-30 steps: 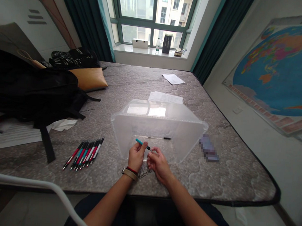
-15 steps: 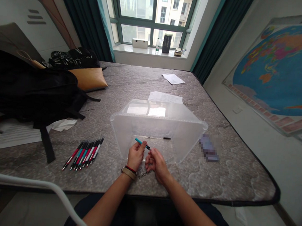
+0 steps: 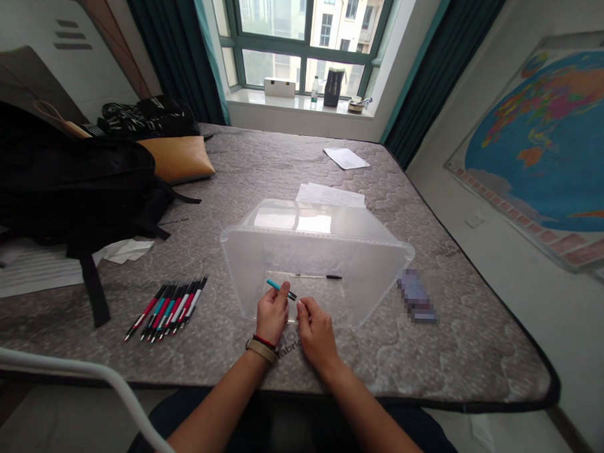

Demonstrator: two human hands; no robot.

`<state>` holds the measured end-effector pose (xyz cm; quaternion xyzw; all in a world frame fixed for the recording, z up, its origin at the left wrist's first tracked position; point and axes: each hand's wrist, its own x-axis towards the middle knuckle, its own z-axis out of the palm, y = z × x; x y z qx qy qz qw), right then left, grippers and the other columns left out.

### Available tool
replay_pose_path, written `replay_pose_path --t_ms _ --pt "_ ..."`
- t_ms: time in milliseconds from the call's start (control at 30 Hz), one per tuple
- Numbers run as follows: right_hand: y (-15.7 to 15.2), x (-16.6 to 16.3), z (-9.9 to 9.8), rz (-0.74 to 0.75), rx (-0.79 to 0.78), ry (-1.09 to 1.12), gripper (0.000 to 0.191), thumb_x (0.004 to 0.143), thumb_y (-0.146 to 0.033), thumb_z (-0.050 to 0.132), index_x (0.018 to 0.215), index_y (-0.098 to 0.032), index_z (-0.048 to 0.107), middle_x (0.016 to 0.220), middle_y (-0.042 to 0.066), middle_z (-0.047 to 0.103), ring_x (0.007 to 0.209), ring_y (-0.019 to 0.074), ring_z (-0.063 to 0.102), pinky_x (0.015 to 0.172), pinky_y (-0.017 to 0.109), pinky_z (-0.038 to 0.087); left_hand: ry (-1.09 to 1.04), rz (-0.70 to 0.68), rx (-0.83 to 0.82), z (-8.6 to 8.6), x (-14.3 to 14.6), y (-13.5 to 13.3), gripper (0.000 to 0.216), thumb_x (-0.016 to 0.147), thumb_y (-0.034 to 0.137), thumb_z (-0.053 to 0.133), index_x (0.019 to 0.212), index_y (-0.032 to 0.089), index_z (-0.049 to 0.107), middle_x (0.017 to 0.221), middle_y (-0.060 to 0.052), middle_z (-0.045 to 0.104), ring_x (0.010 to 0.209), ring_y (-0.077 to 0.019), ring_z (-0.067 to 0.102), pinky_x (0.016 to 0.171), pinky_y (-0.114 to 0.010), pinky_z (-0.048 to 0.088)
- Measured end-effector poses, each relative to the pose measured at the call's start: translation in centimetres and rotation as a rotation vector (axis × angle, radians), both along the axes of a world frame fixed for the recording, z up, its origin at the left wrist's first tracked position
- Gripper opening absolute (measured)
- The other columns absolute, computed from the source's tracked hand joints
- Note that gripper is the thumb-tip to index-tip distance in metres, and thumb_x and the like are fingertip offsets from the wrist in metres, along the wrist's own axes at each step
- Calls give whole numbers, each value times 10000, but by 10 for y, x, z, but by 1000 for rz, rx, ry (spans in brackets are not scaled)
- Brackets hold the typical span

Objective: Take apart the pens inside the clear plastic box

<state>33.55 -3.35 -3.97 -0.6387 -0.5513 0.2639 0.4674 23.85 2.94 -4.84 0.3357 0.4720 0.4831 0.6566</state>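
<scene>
My left hand point(image 3: 273, 313) is closed around a teal pen barrel point(image 3: 273, 284), whose dark end points toward my right hand. My right hand point(image 3: 316, 327) pinches with thumb and forefinger, a small pale tip showing between them. It is too small to name. A narrow gap separates those fingers from the barrel's dark end. Both hands are at the open side of a clear plastic bin point(image 3: 374, 276) lying on its side. Inside the bin lie a black pen part point(image 3: 334, 277) and a thin refill-like rod point(image 3: 310, 275).
A row of several red, teal and white pens point(image 3: 168, 307) lies at the left. Beyond it are a black backpack point(image 3: 83, 183) and paper sheets point(image 3: 34, 268). A blurred-out object point(image 3: 416, 297) lies right of the bin. A white tube point(image 3: 85, 367) curves across the lower left.
My right hand has drawn slightly away from the barrel's dark end, opening a gap. Its fingers have curled in. The teal barrel in my left hand has shifted slightly left.
</scene>
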Motion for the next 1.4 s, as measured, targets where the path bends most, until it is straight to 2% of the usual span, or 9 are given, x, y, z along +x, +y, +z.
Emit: replay_pose_path --t_ms 200,467,600,667,767,933,1133,1267,1400 --pt "5 3 -5 20 -81 129 273 967 -381 414 939 -202 618 716 1 640 612 145 571 599 240 387 -237 -52 -122 7 -5 5 477 744 566 709 686 201 407 458 122 292 331 -21 195 324 -154 141" --pt "12 22 -7 97 -176 144 384 862 -388 573 549 -182 490 479 -40 485 494 102 452 511 222 343 -520 -170 -366 9 -9 7 371 893 494 558 719 177 474 454 90 345 324 -31 225 327 -146 164" --pt "20 37 -10 -179 -164 494 311 820 -497 598 861 -191 562 613 -42 587 460 106 509 440 211 407 -494 -198 -382 12 -9 7 368 919 472 511 701 180 460 443 89 330 317 -35 206 326 -150 141" --pt "23 42 -12 -327 -147 635 451 792 -533 613 1097 -216 514 751 -28 640 467 108 539 403 209 428 -463 -221 -383 12 -7 7 370 908 484 517 702 184 455 442 91 327 318 -35 197 329 -152 133" --pt "23 39 -15 -293 -202 681 452 774 -522 623 1074 -191 550 723 -21 629 445 100 525 360 190 403 -387 -253 -381 9 -6 5 382 873 533 541 720 194 456 445 95 335 319 -37 193 334 -155 124" --pt "20 20 -20 -52 -263 643 355 792 -525 599 792 -170 597 566 -31 571 375 89 461 324 192 346 -75 -370 -259 -1 -1 0 448 805 618 571 712 184 506 425 93 349 316 -38 204 348 -176 124" --pt "19 18 -20 -47 -272 715 462 831 -633 514 655 -207 483 457 -71 433 333 74 363 319 195 275 125 -554 136 -8 8 -4 509 843 613 524 644 149 585 569 -16 594 543 -134 555 581 -252 425" --pt "18 24 -13 -39 -305 774 468 800 -638 567 651 -200 497 432 -94 353 333 53 250 317 194 193 306 -603 242 -6 1 -2 502 863 581 506 692 131 649 619 1 581 589 -120 494 598 -248 366" --pt "18 28 -9 2 -325 732 403 764 -563 649 774 -161 620 475 -69 460 347 54 307 314 186 210 468 -700 298 -5 -7 -2 484 823 550 579 566 141 564 525 42 443 527 -89 356 520 -236 252"
